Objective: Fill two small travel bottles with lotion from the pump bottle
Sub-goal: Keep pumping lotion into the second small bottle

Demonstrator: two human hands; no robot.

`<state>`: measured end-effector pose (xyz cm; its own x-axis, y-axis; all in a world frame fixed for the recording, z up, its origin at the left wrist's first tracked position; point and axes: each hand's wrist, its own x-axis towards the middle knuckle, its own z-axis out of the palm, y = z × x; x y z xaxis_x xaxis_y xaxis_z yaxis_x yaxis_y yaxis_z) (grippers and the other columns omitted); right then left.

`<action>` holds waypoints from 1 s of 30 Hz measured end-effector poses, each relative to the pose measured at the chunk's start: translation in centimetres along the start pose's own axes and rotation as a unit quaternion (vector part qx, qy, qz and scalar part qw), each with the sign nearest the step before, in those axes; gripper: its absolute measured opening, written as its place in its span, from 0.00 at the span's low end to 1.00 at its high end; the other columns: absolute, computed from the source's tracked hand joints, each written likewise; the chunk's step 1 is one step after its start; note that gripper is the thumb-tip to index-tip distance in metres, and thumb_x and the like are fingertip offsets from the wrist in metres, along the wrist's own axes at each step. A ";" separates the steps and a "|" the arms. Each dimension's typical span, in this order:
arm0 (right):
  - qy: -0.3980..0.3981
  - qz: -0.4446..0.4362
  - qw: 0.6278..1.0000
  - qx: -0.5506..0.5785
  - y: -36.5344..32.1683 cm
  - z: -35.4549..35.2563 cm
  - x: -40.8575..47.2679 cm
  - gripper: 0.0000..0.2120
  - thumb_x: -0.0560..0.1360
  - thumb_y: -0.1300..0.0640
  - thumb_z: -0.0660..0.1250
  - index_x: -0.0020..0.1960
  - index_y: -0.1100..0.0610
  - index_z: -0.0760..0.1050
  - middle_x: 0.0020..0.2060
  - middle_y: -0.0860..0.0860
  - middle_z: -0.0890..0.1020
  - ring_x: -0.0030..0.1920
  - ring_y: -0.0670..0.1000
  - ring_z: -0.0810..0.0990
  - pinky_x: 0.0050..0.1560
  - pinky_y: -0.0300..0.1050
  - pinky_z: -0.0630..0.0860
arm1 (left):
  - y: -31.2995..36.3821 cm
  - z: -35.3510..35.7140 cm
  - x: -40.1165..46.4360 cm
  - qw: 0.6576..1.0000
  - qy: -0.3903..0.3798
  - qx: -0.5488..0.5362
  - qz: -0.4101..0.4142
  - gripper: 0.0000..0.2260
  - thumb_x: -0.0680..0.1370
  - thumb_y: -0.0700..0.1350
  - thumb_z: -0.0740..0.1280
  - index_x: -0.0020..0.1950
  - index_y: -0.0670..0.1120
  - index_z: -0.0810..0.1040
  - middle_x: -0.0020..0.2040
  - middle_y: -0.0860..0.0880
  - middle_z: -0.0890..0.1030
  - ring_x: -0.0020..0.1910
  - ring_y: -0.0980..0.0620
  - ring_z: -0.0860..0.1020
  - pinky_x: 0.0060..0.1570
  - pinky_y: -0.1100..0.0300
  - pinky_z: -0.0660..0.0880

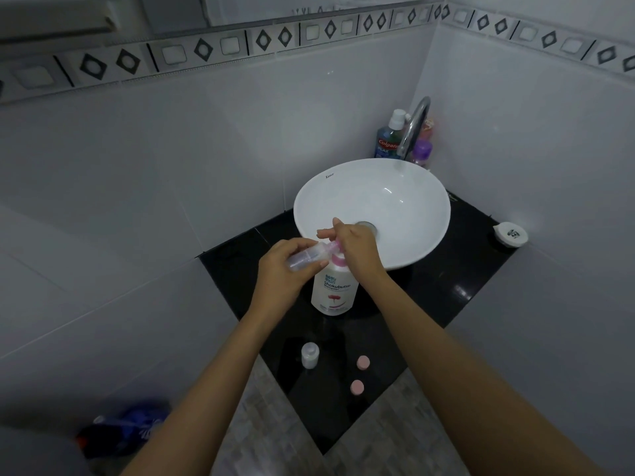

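Note:
A white pump bottle [335, 290] with a pink collar stands on the black counter [446, 290] in front of the basin. My left hand [285, 269] holds a clear travel bottle [305, 257] on its side, its mouth against the pink pump nozzle. My right hand [355, 247] rests on top of the pump head, fingers spread over it. A second travel bottle [310, 354] stands upright and uncapped near the counter's front corner. Two pink caps [363, 362] [357, 387] lie to its right.
A white bowl basin [412, 201] with a chrome tap [414, 128] fills the back of the counter. Mouthwash [388, 139] and a purple bottle [422, 152] stand in the corner behind it. A small white dish [511, 234] sits at the right edge. Tiled walls close in on both sides.

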<state>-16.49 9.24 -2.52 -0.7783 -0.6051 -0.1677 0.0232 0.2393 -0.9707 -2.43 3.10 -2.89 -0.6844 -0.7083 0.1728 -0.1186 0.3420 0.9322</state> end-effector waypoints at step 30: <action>-0.011 -0.048 0.998 -0.035 -0.2 -0.5 0.7 0.13 0.78 0.52 0.63 0.45 0.58 0.84 0.37 0.50 0.84 0.43 0.51 0.82 0.44 0.44 0.79 | 0.5 -0.3 0.2 1.000 0.003 -0.018 -0.020 0.16 0.70 0.46 0.76 0.57 0.47 0.83 0.50 0.50 0.82 0.49 0.58 0.80 0.46 0.73 0.75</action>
<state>-17.34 9.19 -2.36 -0.7605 -0.6445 -0.0787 -0.0961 0.2316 -0.9681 -2.39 2.95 -2.30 -0.6756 -0.7246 0.1359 -0.1201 0.2901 0.9494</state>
